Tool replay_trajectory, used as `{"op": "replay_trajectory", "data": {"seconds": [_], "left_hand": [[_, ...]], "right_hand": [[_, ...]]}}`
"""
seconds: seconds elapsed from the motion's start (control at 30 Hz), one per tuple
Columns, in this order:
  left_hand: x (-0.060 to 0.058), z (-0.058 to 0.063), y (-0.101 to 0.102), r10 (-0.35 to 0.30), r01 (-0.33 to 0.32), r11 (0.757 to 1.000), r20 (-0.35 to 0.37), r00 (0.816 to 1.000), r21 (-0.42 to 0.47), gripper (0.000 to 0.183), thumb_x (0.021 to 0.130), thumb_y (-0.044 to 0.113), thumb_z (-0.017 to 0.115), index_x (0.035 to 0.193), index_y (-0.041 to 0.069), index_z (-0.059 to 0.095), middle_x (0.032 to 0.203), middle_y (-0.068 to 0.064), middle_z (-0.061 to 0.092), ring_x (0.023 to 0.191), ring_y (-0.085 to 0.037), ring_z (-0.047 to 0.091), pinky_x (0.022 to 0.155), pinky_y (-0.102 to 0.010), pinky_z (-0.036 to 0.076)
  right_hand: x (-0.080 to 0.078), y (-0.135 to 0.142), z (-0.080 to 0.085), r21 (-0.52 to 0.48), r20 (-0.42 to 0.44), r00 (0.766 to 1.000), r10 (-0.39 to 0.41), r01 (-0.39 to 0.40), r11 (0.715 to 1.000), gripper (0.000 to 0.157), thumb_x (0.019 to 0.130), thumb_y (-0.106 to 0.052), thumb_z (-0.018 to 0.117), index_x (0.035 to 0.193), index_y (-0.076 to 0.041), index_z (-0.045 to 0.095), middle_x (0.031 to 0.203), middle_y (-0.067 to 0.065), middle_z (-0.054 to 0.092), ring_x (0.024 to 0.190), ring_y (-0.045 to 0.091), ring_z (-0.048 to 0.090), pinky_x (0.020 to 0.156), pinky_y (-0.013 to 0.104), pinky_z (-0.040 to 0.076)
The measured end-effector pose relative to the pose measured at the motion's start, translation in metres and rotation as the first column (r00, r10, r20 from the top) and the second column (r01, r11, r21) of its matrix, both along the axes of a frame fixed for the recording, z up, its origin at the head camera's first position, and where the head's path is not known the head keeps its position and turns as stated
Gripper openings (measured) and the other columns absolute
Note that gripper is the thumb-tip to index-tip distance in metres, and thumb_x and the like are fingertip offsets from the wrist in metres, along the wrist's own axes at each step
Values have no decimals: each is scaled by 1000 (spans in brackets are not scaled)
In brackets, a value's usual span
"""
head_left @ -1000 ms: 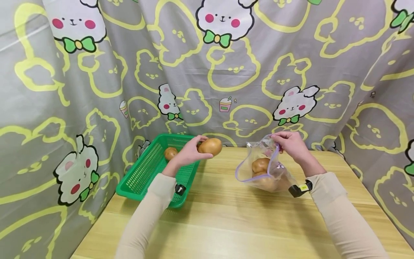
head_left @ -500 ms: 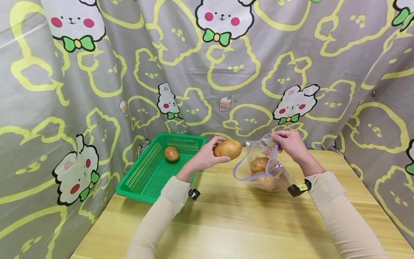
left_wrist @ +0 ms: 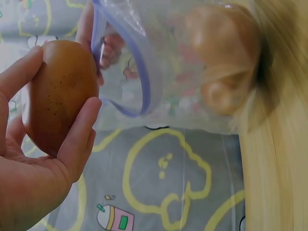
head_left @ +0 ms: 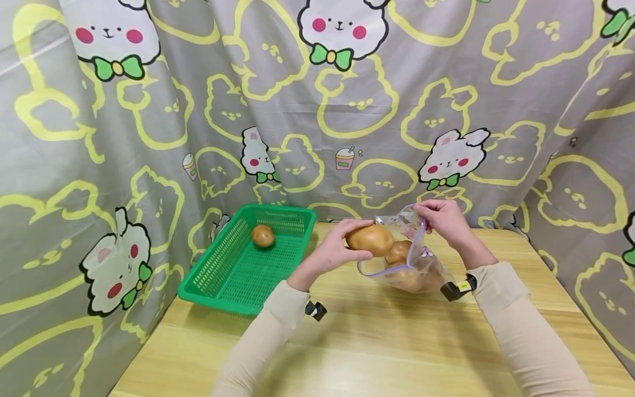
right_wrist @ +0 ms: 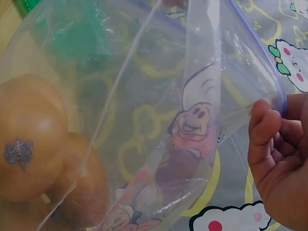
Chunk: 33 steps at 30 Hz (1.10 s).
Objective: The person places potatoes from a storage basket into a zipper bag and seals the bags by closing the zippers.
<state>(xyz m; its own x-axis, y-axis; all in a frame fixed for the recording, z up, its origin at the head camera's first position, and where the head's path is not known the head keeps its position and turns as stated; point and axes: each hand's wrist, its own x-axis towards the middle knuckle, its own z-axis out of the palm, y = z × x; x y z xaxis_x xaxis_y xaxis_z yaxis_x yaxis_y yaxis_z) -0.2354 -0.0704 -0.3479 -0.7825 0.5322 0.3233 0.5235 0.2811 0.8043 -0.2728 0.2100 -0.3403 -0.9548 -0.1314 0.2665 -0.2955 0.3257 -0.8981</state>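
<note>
Potato (head_left: pixel 371 240) at mouth of clear bag (head_left: pixel 418 239), gripped in left hand (head_left: pixel 339 246), fingers curled round it, right hand (head_left: pixel 443 219) pinching the bag's purple rim (left_wrist: pixel 146 91), more potatoes (head_left: pixel 398 253) inside, green basket (head_left: pixel 202 296) to the left holding lone potato (head_left: pixel 263 236), wooden table (head_left: pixel 357 347) below, cartoon curtain (head_left: pixel 292 110) behind

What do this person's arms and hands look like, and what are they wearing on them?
The left hand and right hand are bare, without gloves. Plain, long beige sleeves cover the forearms. Each wrist carries a small black device: the right device shows a yellow label, while none is visible on the left device.
</note>
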Motion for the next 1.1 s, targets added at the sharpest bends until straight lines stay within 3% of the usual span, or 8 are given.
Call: {"op": "replay_trajectory", "data": {"seconds": [0.1, 0.2, 0.33, 0.47, 0.77, 0.9, 1.1], "left_hand": [[11, 10, 4, -17, 17, 1000, 33, 999, 15, 62, 79, 6, 76, 136, 5, 51, 132, -15, 44, 110, -23, 49, 81, -28, 50], [13, 11, 9, -37, 36, 999, 42, 998, 20, 61, 81, 5, 73, 137, 5, 49, 133, -16, 42, 110, -24, 49, 79, -26, 51], [1, -5, 15, -48, 47, 999, 40, 998, 27, 61, 84, 5, 70, 140, 11, 47, 134, -12, 40, 114, -25, 46, 80, -26, 51], [-2, -14, 20, -35, 35, 999, 3, 999, 16, 60, 83, 3, 68, 140, 12, 48, 131, -12, 40, 112, -23, 47, 78, -24, 51], [-1, -25, 36, 52, -59, 998, -189, 981, -33, 64, 77, 7, 77, 135, 10, 51, 131, -12, 42, 110, -22, 52, 75, -17, 49], [-1, -28, 41, 83, -85, 996, -196, 977, -5, 67, 76, 8, 80, 136, 9, 50, 131, -10, 44, 108, -18, 55, 76, -16, 49], [2, -28, 44, 37, -37, 999, -186, 982, 3, 65, 79, 3, 72, 138, 5, 47, 135, -11, 41, 107, -17, 55, 78, -17, 49]], "right_hand": [[-1, -1, 0, 14, 5, 1000, -3, 3, 1000, 36, 96, -22, 58, 110, 10, 65, 65, 5, 59, 51, 9, 50, 48, 28, 47], [-3, 0, 0, 23, 9, 1000, -8, 8, 1000, 35, 96, -22, 58, 110, 10, 65, 65, 3, 59, 51, 8, 50, 48, 28, 47], [-6, 0, -1, 26, 17, 1000, -10, 10, 1000, 34, 95, -21, 58, 110, 9, 65, 66, 3, 59, 51, 9, 50, 48, 28, 47], [-7, -1, -1, 31, 29, 999, -14, 13, 999, 34, 95, -21, 58, 110, 8, 66, 66, 4, 59, 51, 9, 50, 49, 28, 47], [-6, 1, -4, 28, 29, 999, -22, 21, 999, 34, 95, -20, 58, 110, 9, 65, 62, -3, 57, 51, 8, 50, 48, 27, 47], [-6, 2, -4, 16, 17, 1000, -27, 26, 1000, 34, 95, -20, 59, 109, 10, 65, 64, 0, 58, 50, 9, 50, 48, 27, 47], [-2, 2, -2, -4, -4, 999, -35, 35, 999, 35, 95, -21, 59, 108, 10, 65, 65, -1, 58, 50, 9, 50, 48, 27, 47]]}}
